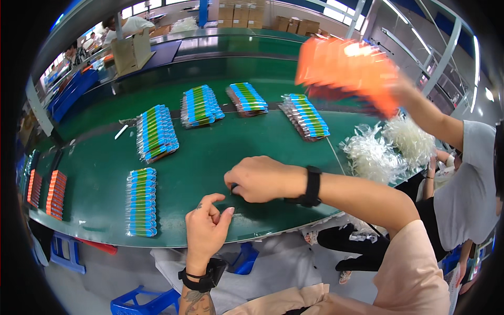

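My left hand (pixel 206 229) is raised at the near edge of the green table (pixel 205 152). Its fingers are loosely bent, thumb and forefinger apart, and nothing shows between them. Just beyond it, my right hand (pixel 261 179) reaches in low over the table with curled fingers. A small dark thing (pixel 234 186) shows at those fingertips, too small to name. To the left of my hands lies a row of blue-and-green packs in clear wrap (pixel 142 202). Another overlapping row of packs (pixel 156 132) lies farther back.
More pack rows lie along the back: a left one (pixel 201 106), a middle one (pixel 248 98) and a right one (pixel 306 116). A co-worker's arm (pixel 433 113) holds a blurred orange bundle (pixel 349 71). Clear plastic wrappers (pixel 375 152) heap at right; orange stacks (pixel 55 194) stand far left.
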Motion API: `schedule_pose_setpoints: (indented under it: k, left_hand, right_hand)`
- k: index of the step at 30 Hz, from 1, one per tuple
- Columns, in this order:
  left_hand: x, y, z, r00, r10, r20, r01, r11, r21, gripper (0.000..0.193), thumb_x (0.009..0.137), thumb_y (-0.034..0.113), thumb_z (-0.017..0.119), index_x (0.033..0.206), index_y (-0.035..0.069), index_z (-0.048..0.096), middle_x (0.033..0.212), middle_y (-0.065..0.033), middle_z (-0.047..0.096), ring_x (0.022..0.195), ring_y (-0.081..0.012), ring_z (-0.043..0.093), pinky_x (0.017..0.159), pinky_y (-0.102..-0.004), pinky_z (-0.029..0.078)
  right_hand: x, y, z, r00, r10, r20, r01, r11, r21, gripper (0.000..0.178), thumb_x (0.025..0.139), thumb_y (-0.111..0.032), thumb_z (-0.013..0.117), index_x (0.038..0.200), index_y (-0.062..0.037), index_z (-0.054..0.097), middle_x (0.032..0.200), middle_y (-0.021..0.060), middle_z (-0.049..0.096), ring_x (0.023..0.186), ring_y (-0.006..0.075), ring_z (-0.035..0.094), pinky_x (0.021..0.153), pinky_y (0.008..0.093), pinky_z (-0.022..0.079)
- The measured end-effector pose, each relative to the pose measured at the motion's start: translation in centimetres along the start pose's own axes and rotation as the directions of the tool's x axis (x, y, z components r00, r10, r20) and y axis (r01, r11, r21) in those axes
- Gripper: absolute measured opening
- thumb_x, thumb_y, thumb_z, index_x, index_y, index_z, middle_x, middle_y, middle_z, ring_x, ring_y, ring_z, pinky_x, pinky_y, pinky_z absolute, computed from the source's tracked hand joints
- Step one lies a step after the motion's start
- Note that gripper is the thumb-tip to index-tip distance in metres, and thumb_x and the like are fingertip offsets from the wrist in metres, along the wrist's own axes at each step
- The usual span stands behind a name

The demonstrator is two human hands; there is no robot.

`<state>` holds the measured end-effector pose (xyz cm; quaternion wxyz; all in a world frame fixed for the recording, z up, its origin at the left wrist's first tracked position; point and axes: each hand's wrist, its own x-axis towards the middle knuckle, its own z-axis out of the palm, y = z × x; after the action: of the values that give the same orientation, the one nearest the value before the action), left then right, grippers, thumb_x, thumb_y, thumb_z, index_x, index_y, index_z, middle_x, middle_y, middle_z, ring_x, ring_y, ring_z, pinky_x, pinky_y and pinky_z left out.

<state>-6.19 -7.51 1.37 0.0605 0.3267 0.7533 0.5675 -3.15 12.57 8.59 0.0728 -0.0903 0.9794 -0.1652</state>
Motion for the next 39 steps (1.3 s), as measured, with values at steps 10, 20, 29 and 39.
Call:
schedule_pose_setpoints:
  k: [10,20,29,39]
  left_hand:
    - [-0.4,-0.5,0.1,0.999,0.039,-0.009,-0.040,0.999,-0.030,0.014,0.085,0.004,0.075,0.098,-0.002,0.070,0.056,0.0038,0.045,0.052,-0.0036,0.038,0.050,-0.0242,0.031]
    - [-0.2,-0.3,-0.4,0.999,0.034,-0.004,-0.034,0.998,-0.060,0.013,0.085,0.004,0.074,0.096,-0.001,0.070,0.056,0.0023,0.045,0.050,-0.0057,0.037,0.049,-0.0262,0.031]
    - [-0.1,-0.5,0.0,0.998,0.061,-0.014,-0.062,0.997,-0.045,0.013,0.085,0.004,0.074,0.097,-0.002,0.070,0.056,0.0039,0.043,0.051,-0.0038,0.036,0.048,-0.0251,0.029]
    - [-0.4,-0.4,-0.5,1.000,-0.009,0.007,0.009,1.000,0.001,0.015,0.084,0.008,0.077,0.096,0.000,0.071,0.056,-0.0046,0.052,0.050,-0.0145,0.050,0.051,-0.0302,0.042]
  right_hand:
    - [3.6,2.0,-1.1,0.958,0.010,0.286,-0.053,0.988,0.144,0.023,0.086,-0.027,0.073,0.095,-0.0059,0.078,0.089,0.0149,0.075,0.088,0.0319,0.072,0.081,0.0415,0.055]
    - [4.2,2.1,-1.5,0.946,0.065,0.318,-0.087,0.995,0.055,0.032,0.085,-0.035,0.076,0.092,-0.0042,0.078,0.081,0.0123,0.075,0.075,0.0249,0.071,0.069,0.0374,0.055]
    - [2.2,3.5,-2.7,0.938,0.207,0.279,-0.260,0.951,0.167,0.037,0.085,-0.040,0.078,0.088,-0.0025,0.078,0.073,0.0119,0.072,0.065,0.0236,0.068,0.062,0.0382,0.053]
    - [0.7,4.5,-3.0,0.939,0.179,0.294,-0.199,0.979,0.040,0.041,0.081,-0.039,0.082,0.087,0.0005,0.074,0.068,0.0152,0.067,0.064,0.0298,0.065,0.063,0.0410,0.051]
